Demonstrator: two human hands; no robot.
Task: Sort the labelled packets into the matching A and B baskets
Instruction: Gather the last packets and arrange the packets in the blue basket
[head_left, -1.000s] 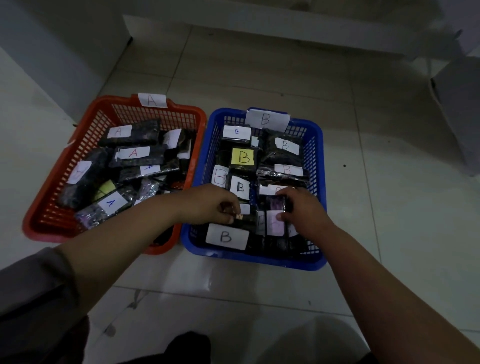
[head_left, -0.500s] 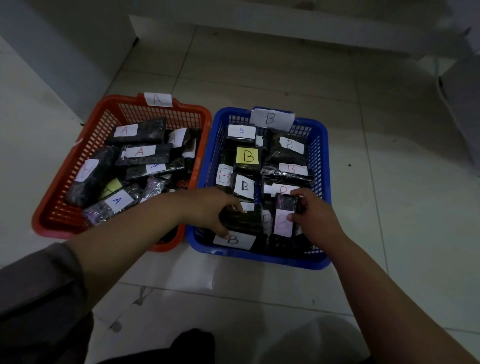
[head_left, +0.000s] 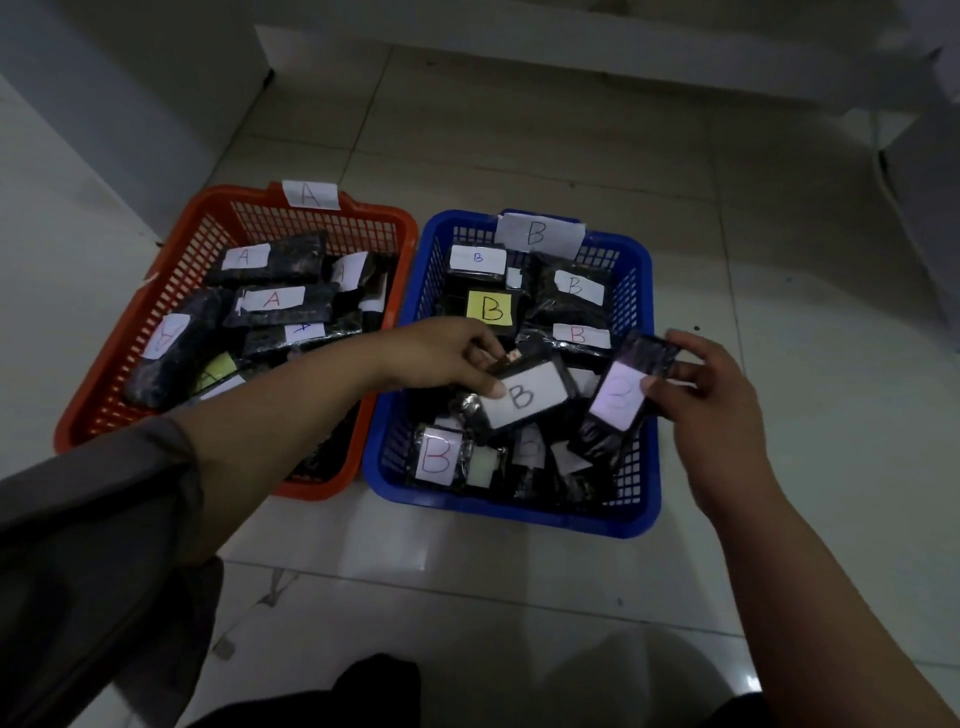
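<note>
Both hands are up over the blue B basket (head_left: 644, 512), left grip (head_left: 441, 356) pinching a B packet (head_left: 524, 397) and right grip (head_left: 706, 395) clasping a second packet (head_left: 621, 397), labels tilted face-up, likely to check each letter before dropping it.

Pale tiled floor (head_left: 519, 156) (glossy) meets a white wall (head_left: 104, 104).

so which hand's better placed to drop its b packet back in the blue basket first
Left, probably. The left hand holds its B packet over the middle of the blue basket. The right hand holds its packet up at the basket's right rim, tilted.
</note>
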